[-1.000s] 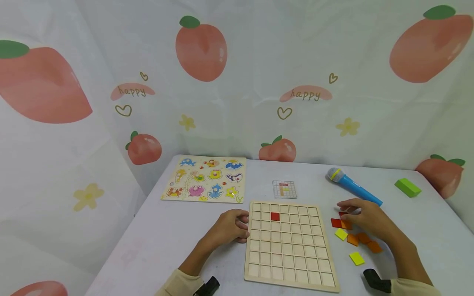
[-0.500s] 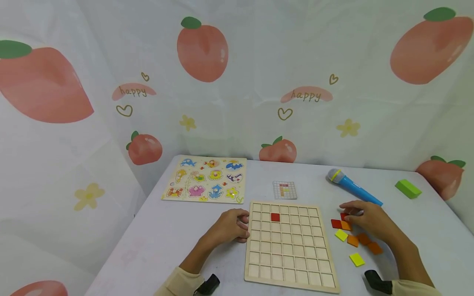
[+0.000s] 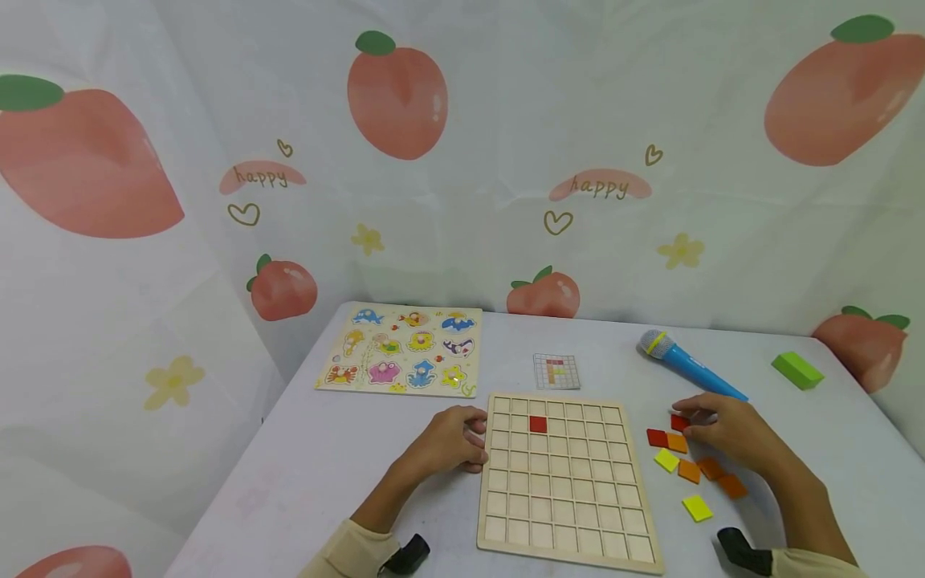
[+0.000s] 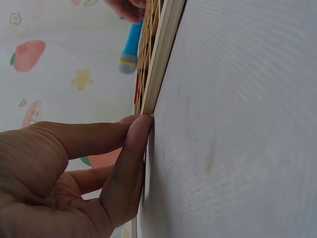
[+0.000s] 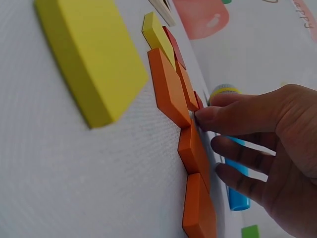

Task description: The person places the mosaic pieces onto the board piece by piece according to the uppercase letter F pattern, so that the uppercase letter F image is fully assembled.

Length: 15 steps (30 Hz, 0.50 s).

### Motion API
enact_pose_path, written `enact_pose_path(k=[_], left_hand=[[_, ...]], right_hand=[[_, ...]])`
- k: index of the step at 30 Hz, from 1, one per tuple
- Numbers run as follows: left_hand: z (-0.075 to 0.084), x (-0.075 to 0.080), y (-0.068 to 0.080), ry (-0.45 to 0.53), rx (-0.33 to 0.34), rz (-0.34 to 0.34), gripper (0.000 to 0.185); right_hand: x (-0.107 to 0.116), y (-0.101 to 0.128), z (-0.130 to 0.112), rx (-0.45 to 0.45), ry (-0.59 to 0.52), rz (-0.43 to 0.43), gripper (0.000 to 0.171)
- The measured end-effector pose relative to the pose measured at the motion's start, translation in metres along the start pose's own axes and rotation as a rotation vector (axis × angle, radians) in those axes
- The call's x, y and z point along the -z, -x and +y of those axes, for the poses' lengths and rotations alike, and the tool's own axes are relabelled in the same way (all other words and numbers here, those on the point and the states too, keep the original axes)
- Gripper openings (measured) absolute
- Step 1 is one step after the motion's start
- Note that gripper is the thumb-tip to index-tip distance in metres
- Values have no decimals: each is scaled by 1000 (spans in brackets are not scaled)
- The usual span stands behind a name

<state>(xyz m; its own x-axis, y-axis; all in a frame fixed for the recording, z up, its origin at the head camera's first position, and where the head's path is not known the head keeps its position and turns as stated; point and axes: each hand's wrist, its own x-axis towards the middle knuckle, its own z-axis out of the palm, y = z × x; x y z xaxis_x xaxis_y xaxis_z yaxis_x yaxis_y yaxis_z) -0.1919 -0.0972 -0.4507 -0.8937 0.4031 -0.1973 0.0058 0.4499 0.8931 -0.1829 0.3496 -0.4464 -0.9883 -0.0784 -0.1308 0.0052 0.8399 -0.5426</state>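
A pale wooden grid board (image 3: 571, 490) lies on the table, with one red tile (image 3: 538, 424) in a cell of its second row. At the board's left edge, my left hand (image 3: 450, 443) holds the rim between thumb and fingers; the left wrist view shows the fingertips meeting at that edge (image 4: 161, 59). Right of the board, my right hand (image 3: 730, 429) pinches a loose red tile (image 3: 679, 422), partly covered by the fingertips. Close by lie another red tile (image 3: 657, 437), several orange tiles (image 3: 690, 471) and two yellow tiles (image 3: 697, 507).
Behind the board lies a small pattern card (image 3: 556, 372) with a coloured grid. An animal peg puzzle (image 3: 397, 350) is at the back left. A blue toy microphone (image 3: 694, 365) and a green block (image 3: 797, 369) lie at the back right, before a fruit-print cloth.
My right hand has shifted slightly to the right, and the red tile at its fingertips has moved with it, away from the orange one. The left hand stays at the board's edge.
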Motion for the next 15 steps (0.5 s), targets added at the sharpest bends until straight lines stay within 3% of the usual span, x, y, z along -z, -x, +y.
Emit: enact_pose_path(k=[15], left_hand=[[-2, -1, -2, 13, -29, 27, 60]], right_hand=[[2, -2, -1, -35, 34, -44, 38]])
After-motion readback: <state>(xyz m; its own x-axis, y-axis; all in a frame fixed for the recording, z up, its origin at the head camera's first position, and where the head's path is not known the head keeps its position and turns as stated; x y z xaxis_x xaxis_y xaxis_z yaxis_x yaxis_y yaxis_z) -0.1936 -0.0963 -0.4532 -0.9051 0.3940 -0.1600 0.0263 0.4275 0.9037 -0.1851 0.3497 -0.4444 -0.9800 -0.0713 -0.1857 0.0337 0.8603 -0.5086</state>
